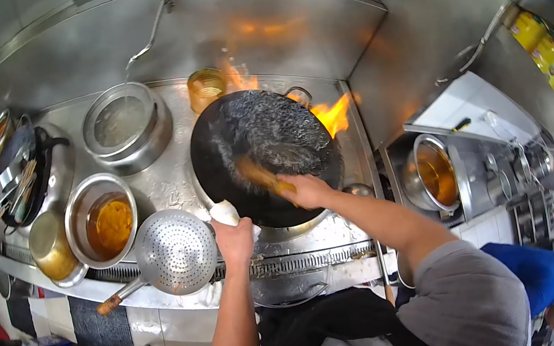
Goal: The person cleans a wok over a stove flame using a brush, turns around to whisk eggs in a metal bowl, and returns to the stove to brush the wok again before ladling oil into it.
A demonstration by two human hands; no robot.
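Observation:
A large black wok [213, 140] sits tilted over the burner, with bubbling, splashing water [276, 125] in its upper part. My left hand [235, 240] is closed at the near left rim, gripping a folded white cloth [224, 214]; the wok's handle under it is hidden. Inside the wok, my right hand [305, 190] is wrapped round a wooden wok brush [259, 174], whose head is blurred by motion against the black surface. Just left of my left hand lies a perforated strainer [177, 252] with a wooden handle.
Flames [335, 116] rise at the wok's right and back edges. Left stand a metal pot of orange-brown oil [74, 236] and a round water pot [89, 135] beneath a running tap [149, 44]. Another oil pot [414, 183] stands right. A person in blue [528, 270] is behind at right.

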